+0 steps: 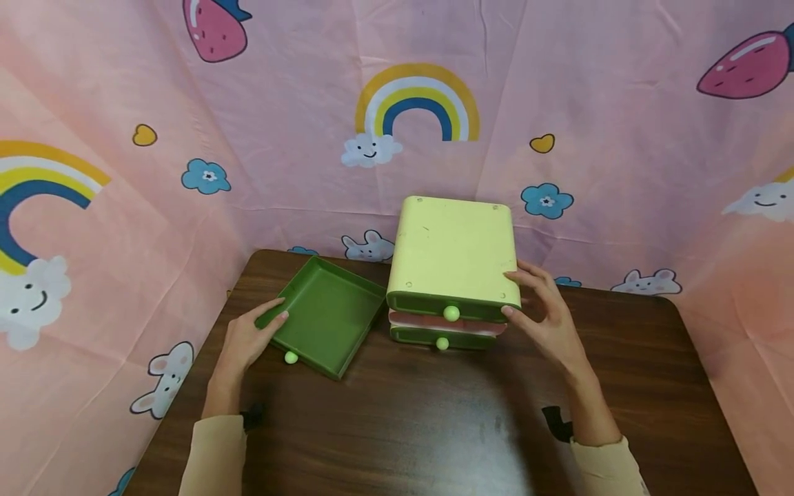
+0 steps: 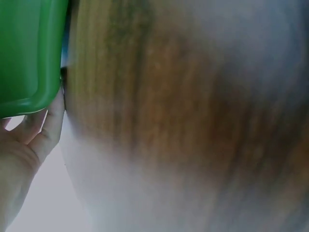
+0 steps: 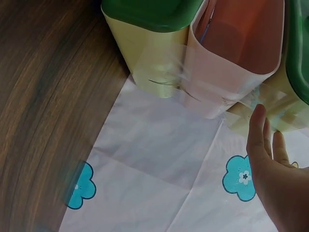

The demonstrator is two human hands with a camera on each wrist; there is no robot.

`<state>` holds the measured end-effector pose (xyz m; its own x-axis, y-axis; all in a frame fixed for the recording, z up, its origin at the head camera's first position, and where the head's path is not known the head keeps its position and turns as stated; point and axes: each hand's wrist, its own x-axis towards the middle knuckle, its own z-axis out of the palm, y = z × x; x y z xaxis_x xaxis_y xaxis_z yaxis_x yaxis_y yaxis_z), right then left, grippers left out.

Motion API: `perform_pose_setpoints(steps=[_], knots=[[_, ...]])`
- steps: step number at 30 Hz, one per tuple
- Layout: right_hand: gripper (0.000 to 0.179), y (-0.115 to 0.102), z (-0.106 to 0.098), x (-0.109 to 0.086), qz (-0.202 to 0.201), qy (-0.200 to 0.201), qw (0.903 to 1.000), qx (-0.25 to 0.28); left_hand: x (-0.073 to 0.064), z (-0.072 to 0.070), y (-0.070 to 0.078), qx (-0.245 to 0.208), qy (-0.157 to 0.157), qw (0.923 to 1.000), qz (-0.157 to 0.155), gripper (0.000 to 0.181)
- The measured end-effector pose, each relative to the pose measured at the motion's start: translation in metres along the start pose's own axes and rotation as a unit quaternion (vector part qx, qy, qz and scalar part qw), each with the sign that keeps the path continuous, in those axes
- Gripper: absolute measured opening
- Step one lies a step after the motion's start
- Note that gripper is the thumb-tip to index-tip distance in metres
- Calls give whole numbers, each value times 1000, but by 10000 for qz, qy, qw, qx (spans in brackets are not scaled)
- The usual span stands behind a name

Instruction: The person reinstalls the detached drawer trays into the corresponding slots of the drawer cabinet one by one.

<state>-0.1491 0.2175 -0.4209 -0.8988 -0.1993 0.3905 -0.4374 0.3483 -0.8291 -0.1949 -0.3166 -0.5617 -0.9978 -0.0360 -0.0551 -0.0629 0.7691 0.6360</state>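
Note:
My left hand (image 1: 244, 342) grips the near left corner of a pulled-out green drawer (image 1: 329, 313), thumb and a finger over its rim. The drawer has a round light-green knob (image 1: 291, 357) and nothing inside. Part of it and the hand show in the left wrist view. To its right stands a three-tier drawer cabinet (image 1: 455, 251), pale yellow above and below, pink between. Against its upper right side, my right hand (image 1: 548, 324) rests with fairly straight fingers, thumb near the front corner. The right wrist view shows the pink middle compartment (image 3: 241, 36) without a drawer.
Upper and lower tiers hold green-fronted drawers with round knobs (image 1: 451, 313). Clear tape (image 3: 182, 63) spans the tiers' sides. Everything is on a dark wooden table (image 1: 397, 427), with a patterned pink cloth (image 1: 298, 138) hanging close behind and beside it.

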Motion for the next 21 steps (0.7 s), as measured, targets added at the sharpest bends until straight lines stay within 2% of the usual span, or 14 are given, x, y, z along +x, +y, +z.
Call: perform_pose_setpoints(steps=[6, 15, 21], knots=[[50, -4, 1, -1, 175, -9, 9998, 28, -3, -1, -2, -93, 96, 9999, 85, 55], [58, 24, 4, -4, 242, 248, 9986, -401, -14, -10, -3, -509, -283, 9977, -332, 58], [57, 29, 5, -2, 229, 366, 9988, -245, -19, -14, 3, -552, -493, 9963, -448, 62]])
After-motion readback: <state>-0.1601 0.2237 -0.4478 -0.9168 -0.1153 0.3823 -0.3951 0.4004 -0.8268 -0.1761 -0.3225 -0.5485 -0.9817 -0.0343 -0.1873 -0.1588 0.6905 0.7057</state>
